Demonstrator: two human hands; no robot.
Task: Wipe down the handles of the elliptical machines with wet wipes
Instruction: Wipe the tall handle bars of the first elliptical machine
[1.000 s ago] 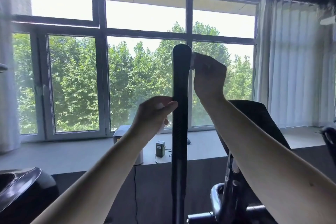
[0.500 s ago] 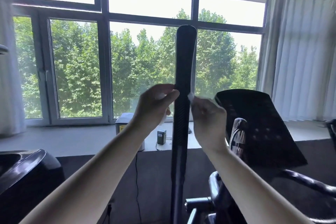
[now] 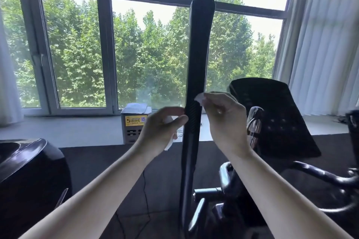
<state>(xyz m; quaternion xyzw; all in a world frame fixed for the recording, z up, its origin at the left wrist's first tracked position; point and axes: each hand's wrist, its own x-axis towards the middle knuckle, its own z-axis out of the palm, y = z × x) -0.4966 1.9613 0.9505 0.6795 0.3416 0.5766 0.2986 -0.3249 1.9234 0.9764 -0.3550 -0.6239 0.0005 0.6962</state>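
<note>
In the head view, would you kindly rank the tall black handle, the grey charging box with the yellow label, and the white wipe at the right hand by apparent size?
1. Tall black handle, largest; it is also nearest.
2. Grey charging box with the yellow label, partly hidden by the left hand.
3. White wipe, mostly hidden in the right hand.

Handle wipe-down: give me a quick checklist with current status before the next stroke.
1. Right hand pinches a wet wipe: ok.
2. Wipe touches the handle: ok, at its right edge.
3. Left hand steadies the handle: ok, thumb against the left side.
4. Left hand's own white wipe on the handle: not ok, it hangs below the palm.
5. Wipe still wet: cannot tell.
</note>
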